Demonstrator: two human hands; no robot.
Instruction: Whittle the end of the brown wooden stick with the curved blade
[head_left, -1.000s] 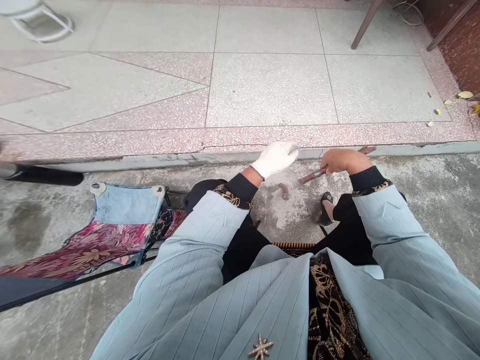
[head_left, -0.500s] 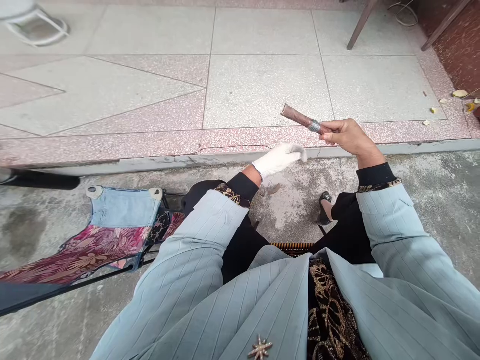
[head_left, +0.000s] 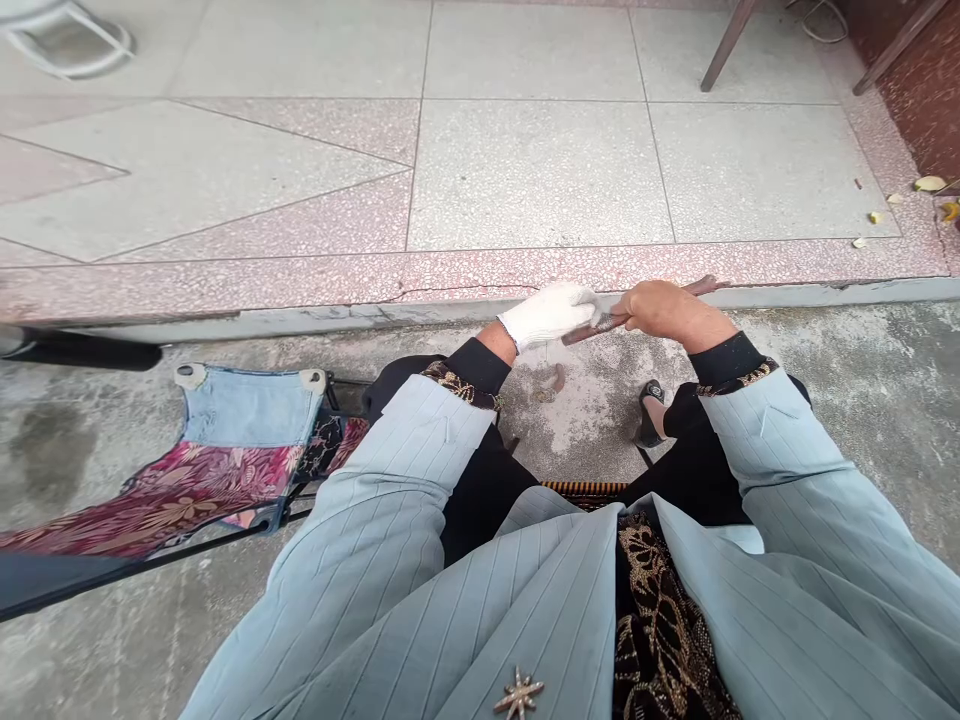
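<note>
A brown stick (head_left: 707, 286) with grey wire (head_left: 604, 322) wound round it lies slantwise in front of me, its left end lower. My right hand (head_left: 664, 309) is bare and closed round the stick, covering its middle. Next to the winding is my left hand (head_left: 553, 314), in a white knitted glove. Its fingers are curled together, with the tips against or very close to the wire. What they pinch is hidden by the glove.
Left of my knee stands a folding chair (head_left: 225, 475) with denim and red patterned cloth. A black tube (head_left: 86, 348) juts in at the left edge. Beyond my hands runs a raised step edge (head_left: 322, 317) with tiled floor. A shoe (head_left: 650, 412) shows below my right hand.
My right hand has come down and left, tilting the stick so its left end now points downward. The wire winding has moved to the fingertips of my gloved left hand.
</note>
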